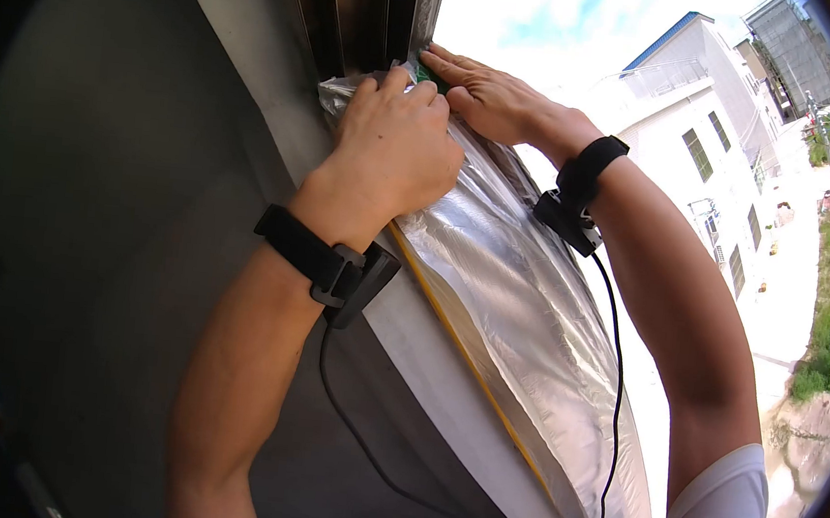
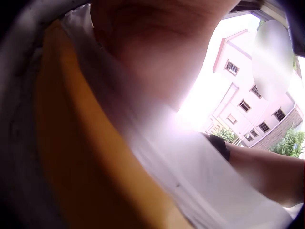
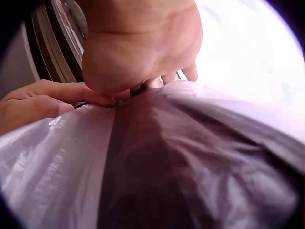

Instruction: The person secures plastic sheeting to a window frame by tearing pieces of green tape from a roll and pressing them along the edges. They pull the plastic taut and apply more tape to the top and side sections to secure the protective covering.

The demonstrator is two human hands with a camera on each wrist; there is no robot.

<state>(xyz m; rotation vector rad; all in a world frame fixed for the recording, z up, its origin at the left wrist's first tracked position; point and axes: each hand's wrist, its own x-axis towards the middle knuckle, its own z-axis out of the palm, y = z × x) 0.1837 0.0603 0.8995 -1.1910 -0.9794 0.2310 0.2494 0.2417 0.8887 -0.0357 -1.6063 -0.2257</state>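
A sheet of clear, shiny plastic film (image 1: 512, 277) covers the window ledge, a yellow tape strip (image 1: 470, 358) along its inner edge. My left hand (image 1: 391, 143) is at the film's far end, by the window frame, fingers bent and gripping the film there; its fingertips are partly hidden. Close beside it, my right hand (image 1: 498, 103) lies over the outer side of the same corner, fingers stretched toward the frame. A small green piece (image 1: 434, 75) shows between the hands. In the right wrist view the film (image 3: 157, 157) runs wrinkled up to both hands.
The dark ribbed window frame (image 1: 358, 12) rises right beyond the hands. A grey wall surface (image 1: 125, 184) fills the left side. Outside, at right, stand white buildings (image 1: 683, 125) beyond the open window. Black camera cables (image 1: 617, 375) hang from both wrists, one crossing the film.
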